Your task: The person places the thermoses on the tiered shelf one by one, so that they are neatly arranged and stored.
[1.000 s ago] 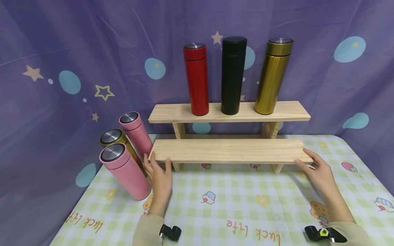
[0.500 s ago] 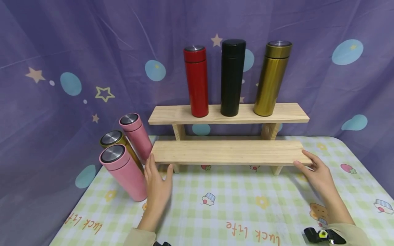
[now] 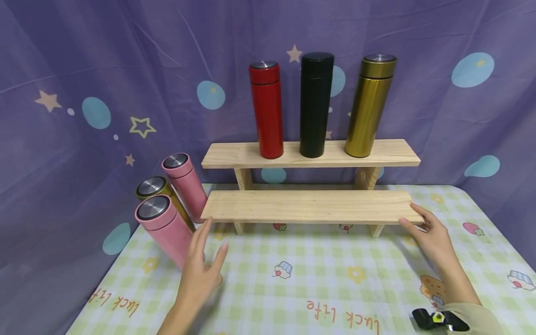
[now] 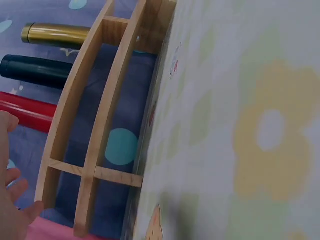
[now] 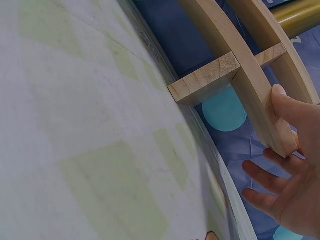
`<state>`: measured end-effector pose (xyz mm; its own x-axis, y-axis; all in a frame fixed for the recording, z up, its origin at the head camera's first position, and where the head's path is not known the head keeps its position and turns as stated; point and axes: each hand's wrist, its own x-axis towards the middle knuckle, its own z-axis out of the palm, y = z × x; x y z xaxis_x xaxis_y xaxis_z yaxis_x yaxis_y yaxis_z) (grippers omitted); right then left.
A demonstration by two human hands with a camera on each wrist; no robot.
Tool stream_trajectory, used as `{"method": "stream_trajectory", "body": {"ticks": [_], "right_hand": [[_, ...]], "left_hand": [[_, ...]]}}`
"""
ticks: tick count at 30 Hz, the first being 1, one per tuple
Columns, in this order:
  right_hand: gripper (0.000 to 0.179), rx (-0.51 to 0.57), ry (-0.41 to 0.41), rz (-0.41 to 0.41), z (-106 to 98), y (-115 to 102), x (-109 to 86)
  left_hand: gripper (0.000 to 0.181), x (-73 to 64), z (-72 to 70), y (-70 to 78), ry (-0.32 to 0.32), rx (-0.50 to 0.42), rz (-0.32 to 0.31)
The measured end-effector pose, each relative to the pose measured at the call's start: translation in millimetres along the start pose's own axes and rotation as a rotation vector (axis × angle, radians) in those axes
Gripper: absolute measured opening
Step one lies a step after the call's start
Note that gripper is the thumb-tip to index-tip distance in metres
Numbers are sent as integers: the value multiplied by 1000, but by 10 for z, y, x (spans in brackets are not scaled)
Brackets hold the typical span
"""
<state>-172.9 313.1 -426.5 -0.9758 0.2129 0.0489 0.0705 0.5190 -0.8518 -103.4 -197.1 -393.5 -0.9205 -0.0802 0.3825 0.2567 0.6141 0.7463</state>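
Observation:
A two-tier wooden shelf [image 3: 310, 205] stands on the table. My right hand [image 3: 436, 242] grips the right end of its lower board, thumb on the front edge and fingers around the end, as the right wrist view also shows with the thumb [image 5: 290, 107]. My left hand [image 3: 197, 274], fingers extended and thumb spread, is in front of the shelf's left end and holds nothing. It overlaps the lower part of the front pink thermos [image 3: 165, 232]. Behind that stand a gold thermos [image 3: 151, 186], mostly hidden, and another pink thermos [image 3: 188, 188].
On the upper board stand a red thermos [image 3: 268, 116], a black thermos [image 3: 315, 111] and a gold thermos [image 3: 368, 114]. A green-checked tablecloth [image 3: 310, 288] covers the table. A purple curtain [image 3: 259, 28] hangs close behind and to the left.
My left hand has left the shelf's left end and drawn back toward me and leftward, over the front pink thermos. The right hand keeps its grip on the shelf.

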Motion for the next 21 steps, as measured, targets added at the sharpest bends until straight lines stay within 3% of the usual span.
{"method": "stream_trajectory", "body": {"ticks": [5,14,21], "right_hand": [[85,6,-12,3,0,1,-8],[85,2,-16,2,14,8,-18],[85,6,-17,1,-15,-15,-27]], "left_hand": [[69,-167,-132,14,12,43,-7],[74,-294,-358,-83,204,62,189],[77,-318,-419,-187,349,19,221]]}}
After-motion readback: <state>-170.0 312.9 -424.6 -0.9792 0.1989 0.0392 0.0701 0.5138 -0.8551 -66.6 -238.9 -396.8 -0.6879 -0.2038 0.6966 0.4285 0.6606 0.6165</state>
